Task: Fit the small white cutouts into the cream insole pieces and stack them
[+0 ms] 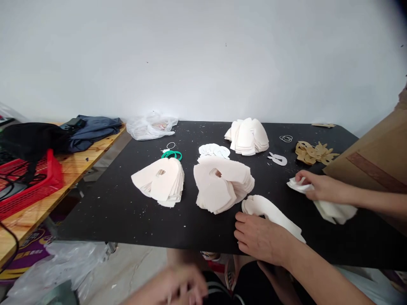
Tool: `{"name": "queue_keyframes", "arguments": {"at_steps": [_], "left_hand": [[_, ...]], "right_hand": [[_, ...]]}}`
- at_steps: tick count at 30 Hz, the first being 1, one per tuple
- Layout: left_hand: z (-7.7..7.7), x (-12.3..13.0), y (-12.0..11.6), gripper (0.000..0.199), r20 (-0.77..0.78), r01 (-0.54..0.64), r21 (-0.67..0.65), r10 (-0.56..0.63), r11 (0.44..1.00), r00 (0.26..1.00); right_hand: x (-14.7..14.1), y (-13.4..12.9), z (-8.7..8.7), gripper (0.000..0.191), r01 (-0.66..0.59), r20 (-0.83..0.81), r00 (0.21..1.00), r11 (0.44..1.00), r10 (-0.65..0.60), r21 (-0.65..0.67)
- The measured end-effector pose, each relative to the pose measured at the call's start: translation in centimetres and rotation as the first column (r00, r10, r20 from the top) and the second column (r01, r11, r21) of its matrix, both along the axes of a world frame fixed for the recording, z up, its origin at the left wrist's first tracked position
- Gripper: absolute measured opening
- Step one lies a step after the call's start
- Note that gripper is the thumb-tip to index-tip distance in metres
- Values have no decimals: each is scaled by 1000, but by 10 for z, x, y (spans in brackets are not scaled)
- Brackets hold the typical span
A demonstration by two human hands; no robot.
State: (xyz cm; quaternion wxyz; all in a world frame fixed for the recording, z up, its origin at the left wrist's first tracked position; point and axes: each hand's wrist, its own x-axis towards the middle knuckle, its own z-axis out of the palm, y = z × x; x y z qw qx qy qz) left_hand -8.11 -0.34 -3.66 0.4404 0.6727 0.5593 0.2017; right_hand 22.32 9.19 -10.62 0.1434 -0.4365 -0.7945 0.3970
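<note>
One right hand (262, 238) against a curved white padding strip (270, 214), at 5 o'clock on the black desk (104, 220).
Its fingers lie together at the strip's edge, grip unclear; the blurred left hand (173, 288) sits at 6 o'clock, fingers unreadable; a co-worker's hand (324, 188) clutches white padding (337, 212) at 3 o'clock.

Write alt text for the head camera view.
A right hand grips a curved bundle of cream foam cutouts on a black table, beside a larger stack. A second hand from the right holds white scraps, and a blurred left hand shows below the table edge.
</note>
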Motion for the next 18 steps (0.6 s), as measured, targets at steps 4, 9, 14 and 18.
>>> {"name": "queue_keyframes", "arguments": {"at_steps": [4,9,14,18], "left_hand": [[6,0,66,23,-201,88,515,20,853,979],[-21,11,100,18,-213,57,803,196,594,957],[-44,22,90,10,-124,-50,816,260,576,958],[-43,32,84,12,-48,-149,758,282,635,958]], "right_hand": [[-18,2,17,29,-693,542,701,623,464,362],[-26,8,35,13,-893,831,413,344,373,289],[-33,9,38,18,-905,853,364,358,374,230],[-31,12,38,18,-905,859,369,346,355,246]]}}
